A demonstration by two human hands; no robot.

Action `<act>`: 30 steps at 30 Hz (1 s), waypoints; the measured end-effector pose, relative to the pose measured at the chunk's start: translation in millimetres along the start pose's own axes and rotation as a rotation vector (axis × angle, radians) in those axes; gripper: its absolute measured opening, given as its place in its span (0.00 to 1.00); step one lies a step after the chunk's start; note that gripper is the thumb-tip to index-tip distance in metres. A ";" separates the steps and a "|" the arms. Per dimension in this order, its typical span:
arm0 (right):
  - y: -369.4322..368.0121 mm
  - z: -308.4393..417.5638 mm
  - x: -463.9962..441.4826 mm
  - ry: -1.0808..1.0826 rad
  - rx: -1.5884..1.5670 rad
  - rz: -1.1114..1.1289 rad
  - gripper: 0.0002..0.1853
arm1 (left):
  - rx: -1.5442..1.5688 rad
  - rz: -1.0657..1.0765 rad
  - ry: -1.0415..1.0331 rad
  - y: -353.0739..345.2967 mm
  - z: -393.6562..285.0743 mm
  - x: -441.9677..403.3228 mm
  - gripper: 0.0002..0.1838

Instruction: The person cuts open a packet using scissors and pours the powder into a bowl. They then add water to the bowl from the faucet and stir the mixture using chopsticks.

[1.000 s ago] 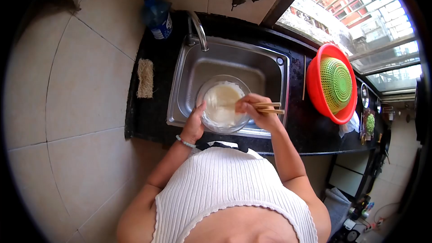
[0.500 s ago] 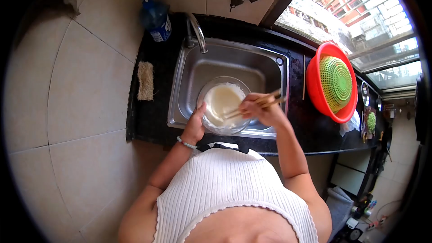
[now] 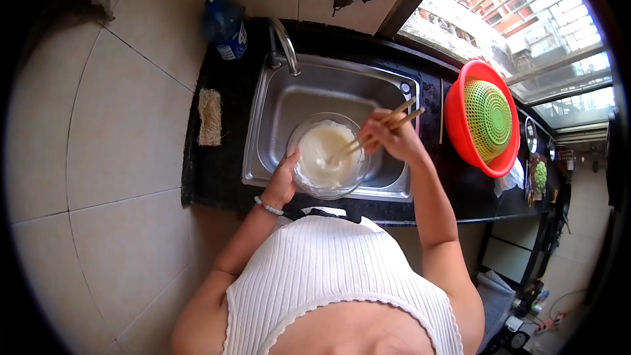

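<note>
A clear bowl with a pale, creamy batter inside is held over the near part of the steel sink. My left hand is closed on the bowl's left rim and side; a beaded bracelet circles that wrist. Wooden chopsticks are gripped in my right hand, above the bowl's right side. Their lower ends reach into the batter near its middle, where the surface is rippled. The fingertips of my right hand are partly hidden behind the sticks.
A tap curves over the sink's far left corner, near a blue pump bottle. On the left counter lies a beige scrubber. To the right, a red basin holds a green colander, beside a thin stick.
My right hand has moved up and slightly right, and the chopsticks have shifted with it, their tips still in the batter. My left hand and the bowl stay nearly in place.
</note>
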State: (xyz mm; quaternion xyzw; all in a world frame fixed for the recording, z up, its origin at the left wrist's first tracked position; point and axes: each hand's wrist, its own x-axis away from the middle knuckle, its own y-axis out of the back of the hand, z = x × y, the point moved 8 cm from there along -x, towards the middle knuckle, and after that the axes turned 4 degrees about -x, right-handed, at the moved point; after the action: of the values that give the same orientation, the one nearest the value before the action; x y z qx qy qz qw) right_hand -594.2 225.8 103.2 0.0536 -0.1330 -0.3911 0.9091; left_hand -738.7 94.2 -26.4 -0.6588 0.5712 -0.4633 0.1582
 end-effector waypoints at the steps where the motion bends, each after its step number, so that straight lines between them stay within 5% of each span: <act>1: 7.1 7.9 -5.0 0.022 -0.020 -0.035 0.10 | -0.004 0.009 0.019 0.3 0.8 0.1 0.25; 4: 19.5 22.8 -23.0 0.142 0.021 -0.044 0.10 | -0.043 -0.028 0.033 5.4 0.5 0.2 0.24; 11: 21.5 9.6 -6.5 -0.087 0.092 0.060 0.10 | -0.042 -0.002 -0.007 9.3 -2.1 -1.8 0.24; 15: 25.7 23.0 -16.6 0.119 0.017 -0.101 0.09 | -0.059 -0.029 0.031 2.5 -5.2 1.5 0.26; 18: 17.3 6.6 1.2 -0.086 0.121 0.026 0.08 | -0.041 -0.044 -0.006 4.9 -10.5 1.3 0.26; 22: 14.6 27.2 -10.1 0.147 -0.032 -0.024 0.06 | -0.066 -0.015 0.050 11.0 -1.5 -0.3 0.26; 30: -22.0 27.9 54.6 0.295 0.447 -0.018 0.03 | 0.101 -0.112 -0.125 17.9 -4.1 1.4 0.25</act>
State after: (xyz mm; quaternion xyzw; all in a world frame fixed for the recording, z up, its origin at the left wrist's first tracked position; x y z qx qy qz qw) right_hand -581.5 171.2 136.4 0.3107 -0.0817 -0.3482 0.8807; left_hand -752.9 88.9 -36.8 -0.7085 0.4985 -0.4576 0.2003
